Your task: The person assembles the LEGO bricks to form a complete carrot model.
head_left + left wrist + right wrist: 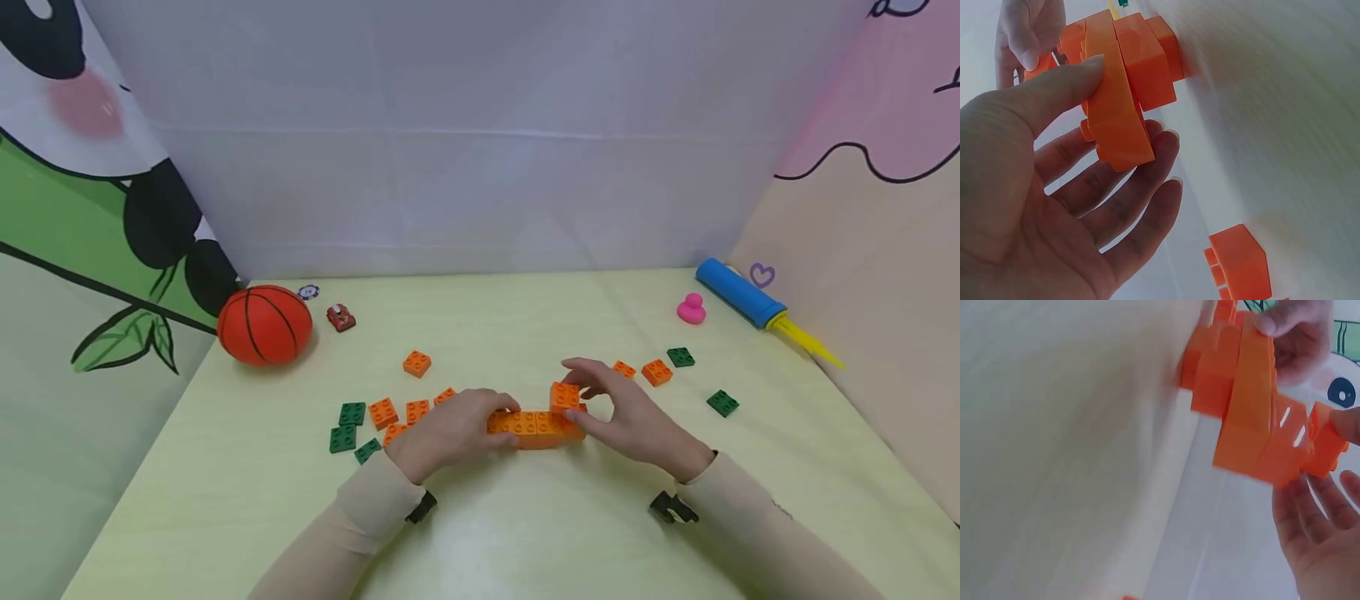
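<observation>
A joined row of orange toy bricks [527,427] is in front of the person, with more orange bricks beneath its upper layer in both wrist views. The left hand [463,421] grips the row's left end, thumb on the near side and fingers on the far side, as the left wrist view [1113,125] shows. At the right end, the right hand [618,408] pinches a single orange brick [564,397] between thumb and fingers. That brick [1324,440] is at the top of the row; whether it is pressed on cannot be told.
Loose orange bricks [383,412] and green bricks [342,437] lie left of the hands. More orange [657,372] and green ones [723,403] lie to the right. Farther back are a small basketball [265,325], a toy car [341,317], a pink object [692,309] and a blue-yellow tube [741,292].
</observation>
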`<state>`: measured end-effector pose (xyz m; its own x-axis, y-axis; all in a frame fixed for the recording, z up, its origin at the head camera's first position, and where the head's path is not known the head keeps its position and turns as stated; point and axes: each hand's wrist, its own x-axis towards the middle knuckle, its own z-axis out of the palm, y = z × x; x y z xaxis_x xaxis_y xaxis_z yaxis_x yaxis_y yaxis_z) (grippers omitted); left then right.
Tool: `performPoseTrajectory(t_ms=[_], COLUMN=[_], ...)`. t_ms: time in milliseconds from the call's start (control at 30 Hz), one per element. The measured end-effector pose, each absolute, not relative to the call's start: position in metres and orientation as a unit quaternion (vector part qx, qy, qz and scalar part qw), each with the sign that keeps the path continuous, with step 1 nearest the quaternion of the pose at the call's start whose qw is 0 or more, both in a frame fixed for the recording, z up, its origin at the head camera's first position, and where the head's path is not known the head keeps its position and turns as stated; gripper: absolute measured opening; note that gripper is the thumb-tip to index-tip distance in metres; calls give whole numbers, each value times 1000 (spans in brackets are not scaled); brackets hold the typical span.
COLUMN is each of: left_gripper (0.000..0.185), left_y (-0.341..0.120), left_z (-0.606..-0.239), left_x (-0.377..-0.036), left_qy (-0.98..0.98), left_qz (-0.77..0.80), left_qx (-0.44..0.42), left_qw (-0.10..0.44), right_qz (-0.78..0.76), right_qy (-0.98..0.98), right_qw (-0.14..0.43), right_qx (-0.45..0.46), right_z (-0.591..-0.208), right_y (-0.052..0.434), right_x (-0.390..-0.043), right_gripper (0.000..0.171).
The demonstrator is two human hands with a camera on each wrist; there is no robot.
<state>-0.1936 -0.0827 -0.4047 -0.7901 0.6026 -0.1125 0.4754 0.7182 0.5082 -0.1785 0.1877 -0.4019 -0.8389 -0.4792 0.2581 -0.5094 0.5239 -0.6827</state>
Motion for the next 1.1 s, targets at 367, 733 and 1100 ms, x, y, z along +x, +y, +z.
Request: performPoseTrajectory(t_ms=[367, 733, 1100], left_gripper=[41, 40, 36], left_y=[-78, -80, -82], left_z=[-405, -404, -406], left_x=[-193, -192, -193], left_qy=[918, 919, 914], left_qz=[222, 221, 241], left_qx=[300, 294, 297], left_qw=[138, 139, 134], right_qz=[363, 342, 347], right_qy=[-888, -891, -886], right_qw=[-58, -71, -79], right_qx=[275, 288, 296], right_z=[-412, -407, -406], right_y=[178, 177, 177], right_x=[-176, -181, -183], right_gripper=[71, 72, 61])
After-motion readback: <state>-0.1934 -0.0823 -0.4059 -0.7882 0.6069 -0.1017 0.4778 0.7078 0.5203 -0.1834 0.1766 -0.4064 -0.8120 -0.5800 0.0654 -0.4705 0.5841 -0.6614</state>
